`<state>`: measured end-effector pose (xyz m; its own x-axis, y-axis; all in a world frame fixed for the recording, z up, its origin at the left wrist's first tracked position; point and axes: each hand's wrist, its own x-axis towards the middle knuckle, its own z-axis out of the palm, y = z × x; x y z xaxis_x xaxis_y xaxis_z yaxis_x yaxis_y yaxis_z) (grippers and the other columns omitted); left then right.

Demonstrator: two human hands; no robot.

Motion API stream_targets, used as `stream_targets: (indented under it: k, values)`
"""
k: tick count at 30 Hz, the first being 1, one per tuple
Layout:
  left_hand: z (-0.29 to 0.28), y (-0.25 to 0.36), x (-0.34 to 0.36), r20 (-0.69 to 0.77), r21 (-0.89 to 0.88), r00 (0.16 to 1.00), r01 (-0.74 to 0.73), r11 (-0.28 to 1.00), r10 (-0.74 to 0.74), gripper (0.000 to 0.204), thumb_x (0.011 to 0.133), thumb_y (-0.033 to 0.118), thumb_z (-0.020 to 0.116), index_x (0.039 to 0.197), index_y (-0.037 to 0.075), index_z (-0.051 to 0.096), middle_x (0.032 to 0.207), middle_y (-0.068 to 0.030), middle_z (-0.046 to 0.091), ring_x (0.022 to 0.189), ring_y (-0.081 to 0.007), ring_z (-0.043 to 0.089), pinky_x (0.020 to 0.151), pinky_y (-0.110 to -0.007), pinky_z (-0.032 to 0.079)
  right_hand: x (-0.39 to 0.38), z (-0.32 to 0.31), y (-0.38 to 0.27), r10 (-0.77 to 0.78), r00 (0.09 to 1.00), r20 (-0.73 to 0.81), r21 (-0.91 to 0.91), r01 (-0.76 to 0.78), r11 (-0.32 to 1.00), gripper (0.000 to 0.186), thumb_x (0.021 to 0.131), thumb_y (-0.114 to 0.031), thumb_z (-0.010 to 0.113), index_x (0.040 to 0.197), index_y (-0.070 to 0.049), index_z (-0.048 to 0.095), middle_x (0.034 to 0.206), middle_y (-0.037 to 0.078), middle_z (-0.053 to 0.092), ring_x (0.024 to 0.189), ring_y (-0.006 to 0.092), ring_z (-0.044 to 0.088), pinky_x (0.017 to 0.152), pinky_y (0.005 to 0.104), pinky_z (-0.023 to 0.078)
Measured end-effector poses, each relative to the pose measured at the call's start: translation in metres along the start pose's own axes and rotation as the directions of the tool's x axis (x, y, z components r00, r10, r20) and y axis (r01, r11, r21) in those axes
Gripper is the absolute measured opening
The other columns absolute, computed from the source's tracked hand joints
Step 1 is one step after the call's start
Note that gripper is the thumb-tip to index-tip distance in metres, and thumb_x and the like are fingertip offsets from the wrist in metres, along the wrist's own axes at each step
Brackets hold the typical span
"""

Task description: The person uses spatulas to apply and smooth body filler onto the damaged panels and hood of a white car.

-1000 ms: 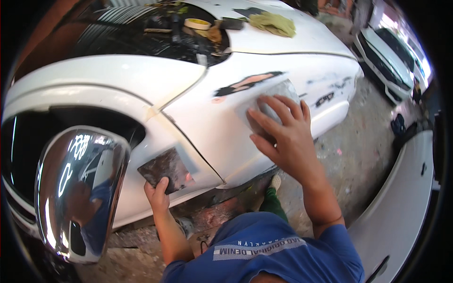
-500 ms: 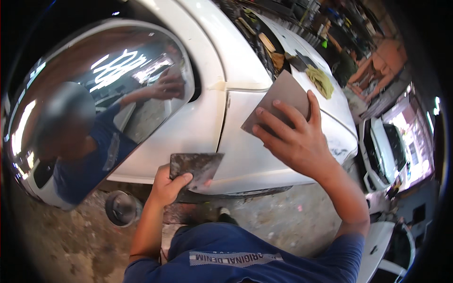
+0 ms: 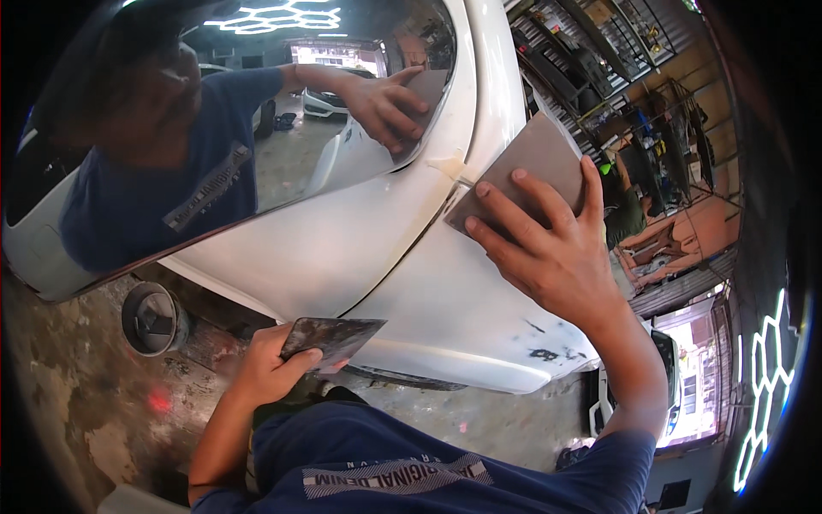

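My left hand, low in the picture, is closed round the edge of a thin dark plate with smeared, mottled stains; its thumb lies on top. Farther right, my right hand holds a flat, square grey-brown sheet, its fingers spread over the near face. The thumb's grip is hidden. The sheet overlaps the seam of a white car body in view; whether it touches the paint I cannot tell. By that seam sits a yellowish tape patch. Dark marks spot the panel lower right.
A dark car window at upper left reflects my arm and the sheet. On the stained floor stands a bucket. Shelving lines the back right, and another white car stands beyond my right forearm.
The view has turned, so the window fills more of the upper left. My left hand and plate appear farther left and lower; the right hand and sheet sit slightly farther right. Both holds are unchanged.
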<state>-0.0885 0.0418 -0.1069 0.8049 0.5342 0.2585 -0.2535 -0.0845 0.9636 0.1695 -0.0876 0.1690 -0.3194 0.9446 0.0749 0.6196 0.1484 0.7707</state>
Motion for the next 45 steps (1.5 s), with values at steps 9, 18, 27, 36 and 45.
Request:
stream_targets:
  k: [9, 18, 27, 36, 45]
  values:
    - [0.014, 0.004, 0.005, -0.008, 0.009, 0.999, -0.031, 0.999, 0.031, 0.023, 0.088, 0.007, 0.067, 0.106, -0.005, 0.071, 0.096, -0.0190, 0.075, 0.085, -0.0301, 0.076, 0.076, -0.036, 0.056, 0.002, 0.006, 0.006, -0.088, 0.996, 0.015, 0.000, 0.088, 0.996, 0.044, 0.077, -0.026, 0.078, 0.120, -0.032, 0.072, 0.143, -0.008, 0.057, 0.135, 0.0246, 0.047, 0.112, 0.0759, 0.027]
    - [0.016, 0.002, 0.007, -0.015, -0.002, 0.999, -0.031, 1.000, 0.031, 0.025, 0.088, 0.007, 0.066, 0.109, -0.006, 0.070, 0.095, -0.0194, 0.075, 0.084, -0.0305, 0.075, 0.076, -0.035, 0.055, 0.002, 0.004, 0.008, -0.087, 0.995, 0.039, 0.008, 0.087, 0.996, 0.047, 0.074, -0.024, 0.080, 0.120, -0.031, 0.072, 0.142, -0.007, 0.057, 0.136, 0.0248, 0.047, 0.112, 0.0761, 0.028]
    - [0.010, 0.014, 0.007, -0.032, 0.038, 0.998, -0.056, 0.998, 0.057, 0.026, 0.088, 0.006, 0.067, 0.110, -0.007, 0.069, 0.095, -0.0201, 0.075, 0.084, -0.0292, 0.075, 0.076, -0.035, 0.055, 0.002, -0.004, 0.005, -0.062, 0.996, 0.057, 0.051, 0.059, 0.997, 0.046, 0.074, -0.025, 0.080, 0.119, -0.031, 0.072, 0.141, -0.008, 0.058, 0.134, 0.0243, 0.048, 0.112, 0.0763, 0.027]
    - [0.012, 0.001, 0.005, -0.024, 0.016, 0.998, -0.052, 0.999, 0.052, 0.026, 0.088, 0.007, 0.067, 0.110, -0.007, 0.069, 0.094, -0.0205, 0.074, 0.084, -0.0298, 0.075, 0.075, -0.035, 0.055, 0.000, 0.001, 0.005, -0.068, 0.996, 0.056, 0.032, 0.066, 0.997, 0.045, 0.075, -0.025, 0.080, 0.119, -0.033, 0.072, 0.141, -0.008, 0.058, 0.134, 0.0242, 0.049, 0.113, 0.0755, 0.027]
    - [0.013, 0.005, 0.007, -0.013, 0.022, 0.997, -0.076, 0.997, 0.076, 0.027, 0.089, 0.008, 0.067, 0.111, -0.007, 0.069, 0.096, -0.0196, 0.075, 0.084, -0.0290, 0.075, 0.075, -0.035, 0.056, 0.001, -0.001, 0.008, -0.051, 0.997, 0.062, 0.074, 0.046, 0.996, 0.046, 0.074, -0.024, 0.081, 0.118, -0.032, 0.072, 0.140, -0.008, 0.059, 0.134, 0.0241, 0.049, 0.114, 0.0745, 0.027]
